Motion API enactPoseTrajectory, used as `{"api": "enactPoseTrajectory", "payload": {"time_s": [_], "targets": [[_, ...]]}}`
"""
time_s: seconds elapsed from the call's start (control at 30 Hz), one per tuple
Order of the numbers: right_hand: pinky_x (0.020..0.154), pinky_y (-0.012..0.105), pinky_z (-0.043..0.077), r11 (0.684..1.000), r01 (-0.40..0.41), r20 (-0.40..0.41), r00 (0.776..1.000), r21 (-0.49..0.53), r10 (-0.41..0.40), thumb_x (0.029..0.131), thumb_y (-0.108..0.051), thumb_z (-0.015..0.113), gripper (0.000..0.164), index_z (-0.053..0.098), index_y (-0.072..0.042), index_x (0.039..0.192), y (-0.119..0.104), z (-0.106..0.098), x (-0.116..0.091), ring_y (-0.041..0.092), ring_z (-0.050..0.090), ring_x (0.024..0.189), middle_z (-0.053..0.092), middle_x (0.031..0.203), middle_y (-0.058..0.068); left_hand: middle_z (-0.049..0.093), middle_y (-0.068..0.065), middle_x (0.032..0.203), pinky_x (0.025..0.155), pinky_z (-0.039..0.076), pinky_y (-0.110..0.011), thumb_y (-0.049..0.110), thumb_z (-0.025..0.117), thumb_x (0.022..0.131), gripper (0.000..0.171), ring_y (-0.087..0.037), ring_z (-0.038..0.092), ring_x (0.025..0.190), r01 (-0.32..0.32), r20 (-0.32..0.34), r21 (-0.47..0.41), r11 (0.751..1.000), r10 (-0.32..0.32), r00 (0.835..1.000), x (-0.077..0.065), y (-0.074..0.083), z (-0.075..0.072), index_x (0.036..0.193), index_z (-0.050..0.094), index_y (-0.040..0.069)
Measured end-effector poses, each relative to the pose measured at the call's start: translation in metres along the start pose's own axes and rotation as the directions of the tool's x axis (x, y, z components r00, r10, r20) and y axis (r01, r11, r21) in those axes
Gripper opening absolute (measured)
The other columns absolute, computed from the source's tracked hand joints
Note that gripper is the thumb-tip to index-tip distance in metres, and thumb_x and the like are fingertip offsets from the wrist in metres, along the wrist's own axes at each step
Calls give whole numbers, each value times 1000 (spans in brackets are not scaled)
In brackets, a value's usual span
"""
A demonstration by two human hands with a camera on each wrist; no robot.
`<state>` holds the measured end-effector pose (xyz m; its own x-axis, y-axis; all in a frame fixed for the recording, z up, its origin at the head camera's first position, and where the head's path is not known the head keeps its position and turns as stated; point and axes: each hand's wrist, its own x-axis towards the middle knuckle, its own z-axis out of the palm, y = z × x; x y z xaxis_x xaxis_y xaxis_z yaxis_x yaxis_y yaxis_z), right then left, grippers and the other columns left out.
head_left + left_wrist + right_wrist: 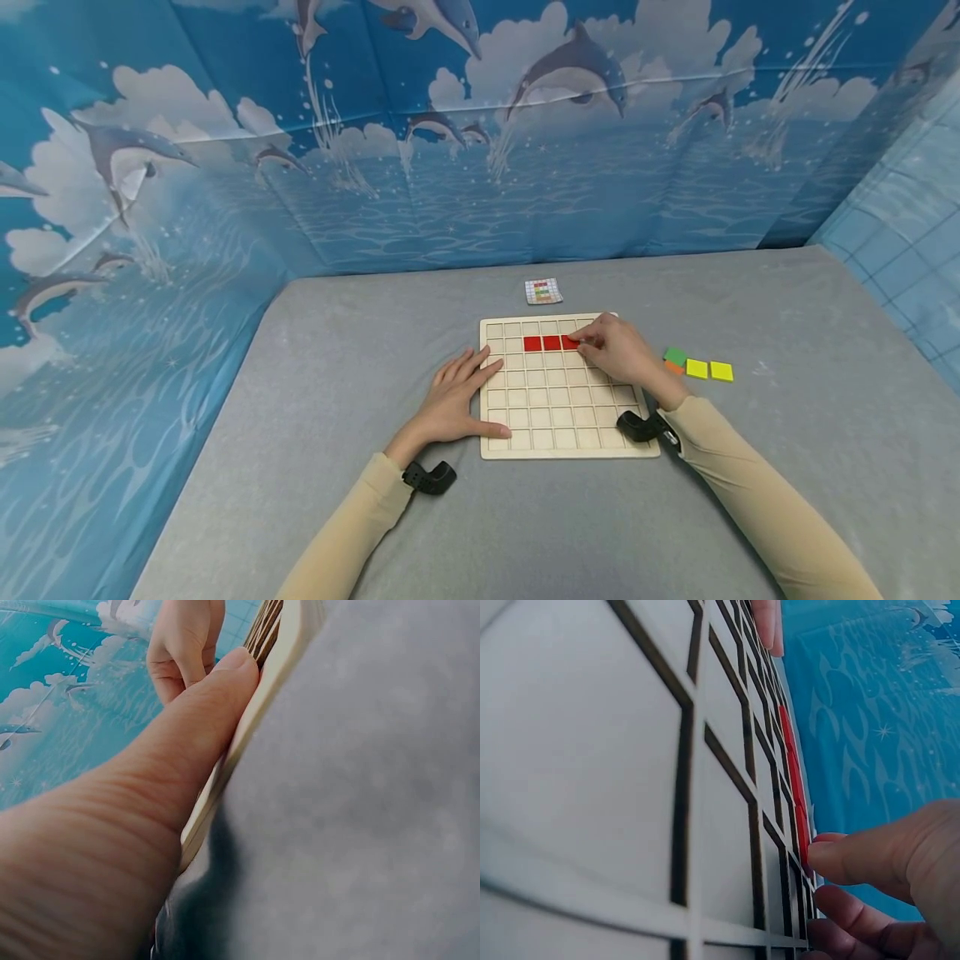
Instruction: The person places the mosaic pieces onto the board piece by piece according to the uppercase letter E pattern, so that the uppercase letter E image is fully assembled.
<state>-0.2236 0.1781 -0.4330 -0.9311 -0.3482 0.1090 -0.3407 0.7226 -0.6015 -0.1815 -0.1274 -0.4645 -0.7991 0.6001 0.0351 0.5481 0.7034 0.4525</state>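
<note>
A pale wooden grid board (558,396) lies on the grey table, with a row of red square tiles (551,342) near its far side. My right hand (618,350) has its thumb and fingertips at the rightmost red tile (802,832), pinching it at its cell in the grid. In the right wrist view the thumb touches that tile while other fingers curl beside it. My left hand (450,404) rests with spread fingers on the board's left edge. Its thumb (202,709) lies along the near left corner.
Right of the board lie two yellow tiles (708,370), a green tile (675,356) and an orange tile (674,367) partly under the green one. A small pattern card (543,291) with coloured squares sits beyond the board. A dolphin-print curtain (480,200) hangs behind the table.
</note>
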Motion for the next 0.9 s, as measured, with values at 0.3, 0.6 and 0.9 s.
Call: {"api": "enactPoseTrajectory", "payload": {"time_s": [0.3,0.6,0.9], "targets": [[66,37,43,998,42,29,999,45,-43,90,-7,64,20,71,-2,108,-1,-1,-9,22,53,78,60,98,11,8,-2,158,110,7,-48,62,72,72,102,-25,1,143,-4,-2,2,1000,4,1000,0,-3,1,153,23,22],[79,42,49,992,54,38,998,112,-59,91,-6,63,20,69,0,110,-4,-17,-27,27,57,94,60,103,11,6,-1,159,110,6,-47,63,71,72,103,-23,0,143,-4,1,1,1000,4,1000,-1,-4,1,153,22,24],[77,45,46,997,-3,-10,1000,72,4,95,-11,60,23,67,0,114,8,-41,-50,30,56,96,59,113,16,7,-3,158,110,7,-49,62,72,72,102,-25,0,143,-15,0,-2,1000,15,1000,1,-3,-1,153,24,22]]}}
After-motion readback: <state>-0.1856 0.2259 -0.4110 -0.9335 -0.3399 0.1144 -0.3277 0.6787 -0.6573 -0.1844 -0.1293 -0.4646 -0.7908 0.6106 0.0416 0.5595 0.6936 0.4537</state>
